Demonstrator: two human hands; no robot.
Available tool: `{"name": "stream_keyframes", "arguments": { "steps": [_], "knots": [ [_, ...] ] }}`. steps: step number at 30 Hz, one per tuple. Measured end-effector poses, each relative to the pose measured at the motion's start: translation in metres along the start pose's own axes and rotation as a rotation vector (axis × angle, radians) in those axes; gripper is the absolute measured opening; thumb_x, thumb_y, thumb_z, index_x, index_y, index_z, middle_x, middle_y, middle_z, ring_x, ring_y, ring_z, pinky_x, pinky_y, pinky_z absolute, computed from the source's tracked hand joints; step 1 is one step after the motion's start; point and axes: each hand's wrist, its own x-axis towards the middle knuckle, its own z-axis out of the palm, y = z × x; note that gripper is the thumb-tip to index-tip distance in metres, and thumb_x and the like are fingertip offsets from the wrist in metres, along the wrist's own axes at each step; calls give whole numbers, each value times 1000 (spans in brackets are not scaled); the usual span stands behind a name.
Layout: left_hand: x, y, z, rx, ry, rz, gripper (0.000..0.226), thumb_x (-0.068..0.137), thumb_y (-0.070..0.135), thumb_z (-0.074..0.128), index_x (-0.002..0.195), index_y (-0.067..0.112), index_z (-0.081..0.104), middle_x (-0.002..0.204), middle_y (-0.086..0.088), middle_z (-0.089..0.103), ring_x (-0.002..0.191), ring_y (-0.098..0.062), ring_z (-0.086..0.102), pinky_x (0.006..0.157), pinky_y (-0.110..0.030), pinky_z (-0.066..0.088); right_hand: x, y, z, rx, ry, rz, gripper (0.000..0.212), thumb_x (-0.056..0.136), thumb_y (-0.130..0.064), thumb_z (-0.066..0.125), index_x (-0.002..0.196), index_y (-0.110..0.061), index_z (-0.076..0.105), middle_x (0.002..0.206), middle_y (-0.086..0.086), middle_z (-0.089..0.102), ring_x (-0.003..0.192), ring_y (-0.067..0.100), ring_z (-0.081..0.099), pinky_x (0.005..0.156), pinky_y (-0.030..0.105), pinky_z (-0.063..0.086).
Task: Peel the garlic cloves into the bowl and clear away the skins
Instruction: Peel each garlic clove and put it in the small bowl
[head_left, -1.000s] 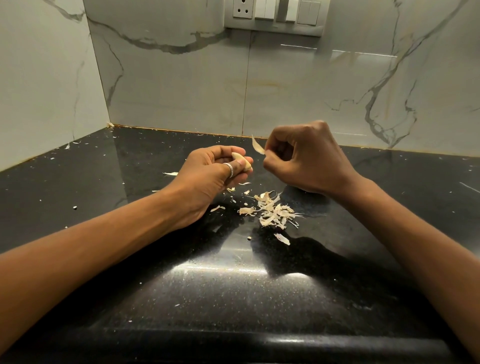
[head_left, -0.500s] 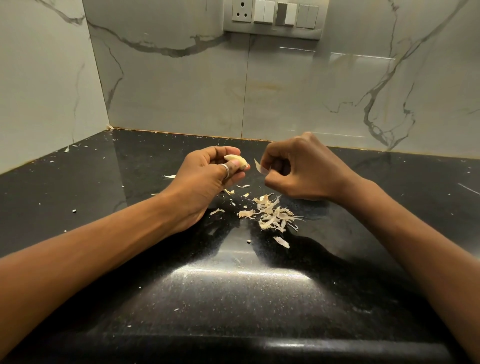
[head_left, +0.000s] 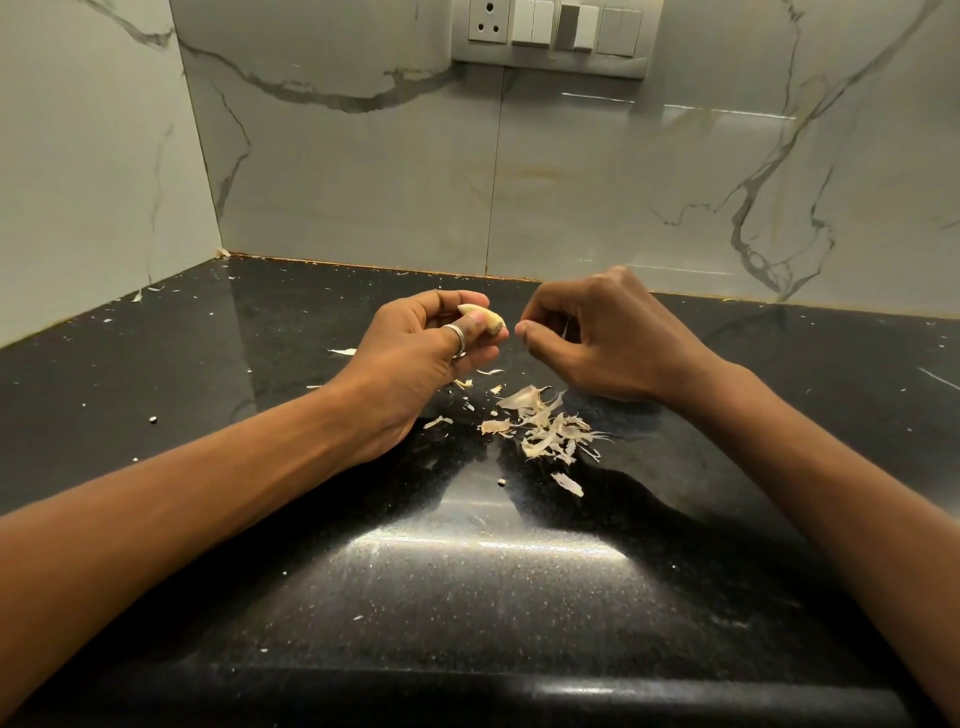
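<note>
Nearest the camera, the black counter (head_left: 467, 597) carries only fine flecks. Farther in, one loose strip of skin (head_left: 567, 483) lies by itself. Just beyond it is the single main heap of garlic skins (head_left: 548, 431), with several small scraps scattered to its left.

Above the heap are the two hands. The left hand (head_left: 426, 353) has one ring (head_left: 457, 332) on it and grips the only garlic clove (head_left: 480, 318) in view between thumb and fingertips. The clove looks pale and mostly bare, though its right tip may keep a bit of skin. The right hand (head_left: 613, 338) is just beside the clove but not touching it. Its fingers are curled, with thumb and forefinger close together, and I cannot tell whether they pinch a sliver of skin.

One more scrap (head_left: 343, 352) lies left of the left hand, and crumbs dot the far corner. A switch plate (head_left: 550, 36) is on the marble wall.

Judging from the heap, peeling is well under way and this clove is nearly done. No bowl is in view, so the clove has not yet been dropped in. None of the skins have been cleared away.
</note>
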Motion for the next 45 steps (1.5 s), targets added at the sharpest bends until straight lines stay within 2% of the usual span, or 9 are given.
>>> {"name": "stream_keyframes", "arguments": {
  "steps": [3, 8, 10, 13, 17, 27, 32, 40, 45],
  "knots": [
    [1, -1, 0, 3, 5, 4, 13, 97, 3, 59, 108, 4, 66, 100, -16, 73, 91, -18, 72, 76, -23, 60, 0, -1, 0, 42, -16, -1, 15, 95, -25, 70, 89, -13, 75, 66, -13, 63, 54, 1, 58, 55, 10, 41],
    [2, 0, -1, 5, 11, 5, 12, 97, 4, 60, 105, 5, 68, 95, -12, 72, 80, -11, 70, 72, -22, 60, 1, -4, 4, 87, -23, -4, 16, 93, -27, 74, 95, -12, 75, 69, -16, 64, 61, 0, 64, 57, 10, 45],
    [1, 0, 0, 0, 13, 0, 12, 95, 3, 61, 105, 4, 68, 96, -14, 73, 86, -16, 71, 74, -22, 60, 1, -4, 5, 87, -17, -5, 14, 94, -25, 73, 94, -11, 75, 68, -16, 64, 61, 1, 65, 55, 13, 47],
    [0, 1, 0, 2, 13, -10, 11, 93, 1, 64, 103, 4, 68, 102, -18, 74, 93, -23, 71, 76, -23, 61, 0, -3, 4, 87, 0, -1, 12, 94, -23, 70, 89, -13, 75, 68, -8, 68, 59, 7, 66, 55, 28, 54],
    [0, 2, -1, 5, 5, -23, 18, 89, -1, 68, 107, 1, 67, 106, -23, 73, 91, -22, 74, 79, -25, 61, 0, -2, 4, 112, -15, 28, 10, 95, -17, 69, 89, -12, 76, 69, -3, 71, 58, 12, 68, 57, 40, 56],
    [3, -3, -4, 79, -10, 4, 30, 78, 1, 78, 107, 1, 71, 99, -18, 76, 99, -28, 74, 89, -31, 60, -1, -7, 6, 157, -27, 68, 16, 95, -12, 66, 81, -9, 74, 63, -1, 71, 55, 10, 69, 58, 39, 57],
    [1, -2, -4, 90, -17, -2, 26, 80, -2, 76, 105, 2, 71, 102, -19, 75, 97, -25, 74, 85, -28, 60, -2, -10, 10, 155, 32, 88, 17, 89, -15, 67, 74, -10, 73, 57, -3, 69, 54, 14, 67, 54, 41, 54],
    [0, 1, -2, 27, -35, -51, 23, 88, 1, 70, 111, -1, 67, 101, -16, 76, 87, -15, 74, 77, -25, 61, -1, -8, 5, 184, 46, 90, 14, 89, -16, 68, 77, -11, 74, 59, -3, 70, 52, 10, 68, 53, 43, 56],
    [1, 2, -2, -1, 18, -72, 24, 92, -1, 65, 116, -5, 63, 104, -20, 74, 83, -15, 74, 73, -23, 61, -2, -13, 4, 232, 31, 75, 33, 84, -41, 58, 78, -12, 74, 57, -5, 69, 50, 9, 68, 53, 38, 56]
  ]
}}
